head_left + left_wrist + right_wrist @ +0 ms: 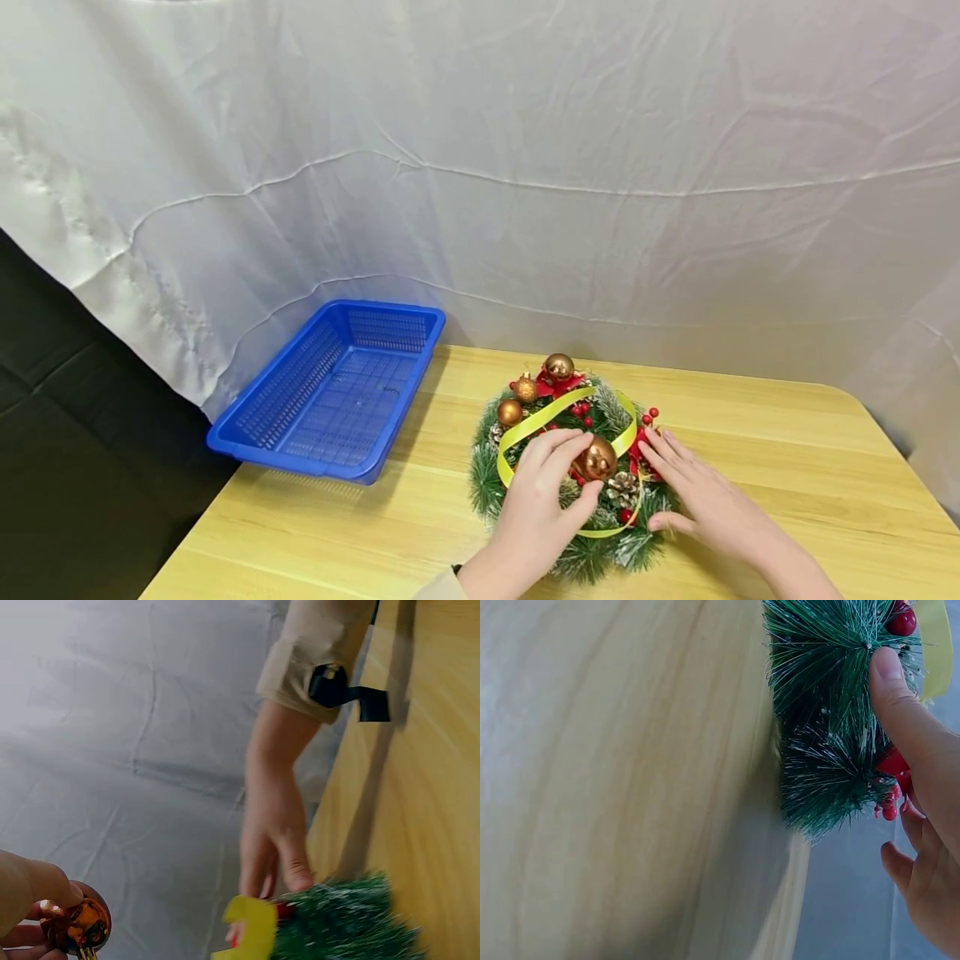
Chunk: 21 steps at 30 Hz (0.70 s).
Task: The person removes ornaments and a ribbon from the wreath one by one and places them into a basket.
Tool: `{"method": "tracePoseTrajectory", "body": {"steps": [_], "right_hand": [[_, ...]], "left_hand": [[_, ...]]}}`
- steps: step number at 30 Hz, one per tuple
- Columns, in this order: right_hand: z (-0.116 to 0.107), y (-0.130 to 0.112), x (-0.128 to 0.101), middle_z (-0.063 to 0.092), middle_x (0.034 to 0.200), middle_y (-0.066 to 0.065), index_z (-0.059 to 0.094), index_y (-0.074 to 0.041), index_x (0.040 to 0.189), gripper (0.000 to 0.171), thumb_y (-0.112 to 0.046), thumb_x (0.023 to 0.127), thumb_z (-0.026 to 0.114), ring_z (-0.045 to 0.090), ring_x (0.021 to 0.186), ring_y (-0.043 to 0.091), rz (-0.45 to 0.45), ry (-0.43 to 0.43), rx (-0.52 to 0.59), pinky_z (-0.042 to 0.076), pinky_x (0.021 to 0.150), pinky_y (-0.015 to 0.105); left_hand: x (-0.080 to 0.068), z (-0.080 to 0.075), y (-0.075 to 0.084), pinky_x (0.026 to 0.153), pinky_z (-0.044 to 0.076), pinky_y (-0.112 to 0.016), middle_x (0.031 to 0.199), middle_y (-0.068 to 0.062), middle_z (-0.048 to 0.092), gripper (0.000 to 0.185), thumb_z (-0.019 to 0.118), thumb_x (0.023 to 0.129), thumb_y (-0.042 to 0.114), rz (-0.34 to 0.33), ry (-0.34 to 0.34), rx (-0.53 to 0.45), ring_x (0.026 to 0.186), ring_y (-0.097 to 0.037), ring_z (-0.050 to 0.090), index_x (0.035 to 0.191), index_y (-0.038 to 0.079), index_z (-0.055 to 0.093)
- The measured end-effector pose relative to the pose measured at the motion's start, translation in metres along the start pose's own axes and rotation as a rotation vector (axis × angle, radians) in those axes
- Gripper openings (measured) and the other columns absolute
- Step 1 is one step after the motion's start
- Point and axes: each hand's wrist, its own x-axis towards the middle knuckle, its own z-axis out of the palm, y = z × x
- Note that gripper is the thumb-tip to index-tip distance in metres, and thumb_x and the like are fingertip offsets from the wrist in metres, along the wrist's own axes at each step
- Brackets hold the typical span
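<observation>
Copper bauble (597,459) in curled left-hand (542,493) grip (right hand (701,492) flat on wreath (491,479)).

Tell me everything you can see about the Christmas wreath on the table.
The wreath lies flat on the wooden table, right of a blue basket. It has frosted green needles, copper baubles, red berries, pine cones and a looped yellow ribbon. The left hand pinches one bauble; the right hand rests straight-fingered on its right edge.

The wreath (567,467) lies on the table (787,475); the basket (330,392) sits left of the wreath, the cloth (525,167) hangs behind it.
</observation>
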Motion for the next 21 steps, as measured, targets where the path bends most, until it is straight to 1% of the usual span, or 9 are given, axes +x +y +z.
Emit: {"method": "tracePoseTrajectory", "body": {"steps": [3,4,8,11,16,18,21], "right_hand": [[0.000,0.000,0.001,0.026,0.152,0.018,0.035,-0.004,0.146,0.093,-0.057,0.076,0.066,0.000,0.143,0.014,-0.005,0.002,-0.006,-0.007,0.109,0.015],[0.000,0.000,0.001,0.026,0.152,0.018,0.035,-0.004,0.146,0.093,-0.057,0.076,0.066,0.000,0.143,0.014,-0.009,0.002,-0.009,-0.007,0.109,0.015],[0.000,0.000,0.001,0.026,0.152,0.019,0.035,-0.003,0.147,0.093,-0.056,0.077,0.066,-0.002,0.143,0.013,-0.019,0.004,-0.012,-0.007,0.109,0.015],[0.000,0.000,0.000,0.025,0.152,0.019,0.034,-0.003,0.147,0.093,-0.055,0.077,0.066,-0.001,0.143,0.015,-0.030,0.006,-0.015,-0.007,0.110,0.016],[0.000,0.000,0.001,0.025,0.152,0.019,0.034,-0.002,0.146,0.091,-0.053,0.078,0.065,-0.003,0.143,0.014,-0.043,0.010,-0.018,-0.007,0.111,0.018],[0.000,0.000,0.001,0.024,0.153,0.019,0.034,-0.002,0.146,0.091,-0.053,0.078,0.065,-0.005,0.143,0.012,-0.042,0.010,-0.018,-0.007,0.111,0.018],[-0.001,0.000,0.002,0.024,0.153,0.018,0.034,-0.002,0.146,0.091,-0.053,0.078,0.065,-0.005,0.143,0.011,-0.042,0.011,-0.019,-0.006,0.111,0.018]], "left_hand": [[0.003,-0.007,-0.002,0.093,0.047,-0.023,0.126,-0.001,0.054,0.047,0.075,0.081,0.012,-0.012,0.042,-0.009,0.115,-0.015,0.050,0.125,0.010,0.059],[0.004,-0.009,-0.003,0.092,0.048,-0.024,0.125,-0.001,0.054,0.048,0.076,0.080,0.011,-0.006,0.061,-0.005,0.114,-0.015,0.051,0.125,0.009,0.060],[0.007,-0.017,-0.010,0.090,0.049,-0.027,0.121,-0.002,0.056,0.048,0.077,0.078,0.009,-0.020,0.109,-0.015,0.110,-0.016,0.053,0.123,0.008,0.061],[0.007,-0.021,-0.017,0.090,0.050,-0.029,0.120,-0.002,0.057,0.047,0.079,0.077,0.008,-0.065,0.121,-0.042,0.110,-0.016,0.053,0.120,0.008,0.062],[0.005,-0.027,-0.029,0.091,0.050,-0.030,0.118,-0.004,0.057,0.046,0.080,0.075,0.005,-0.129,0.133,-0.067,0.109,-0.017,0.055,0.118,0.006,0.063],[0.004,-0.031,-0.033,0.092,0.050,-0.030,0.118,-0.004,0.057,0.045,0.080,0.075,0.005,-0.156,0.137,-0.070,0.108,-0.018,0.056,0.117,0.005,0.063],[0.002,-0.036,-0.040,0.092,0.050,-0.029,0.118,-0.006,0.057,0.045,0.079,0.075,0.005,-0.188,0.146,-0.066,0.106,-0.018,0.058,0.118,0.004,0.063]]}}
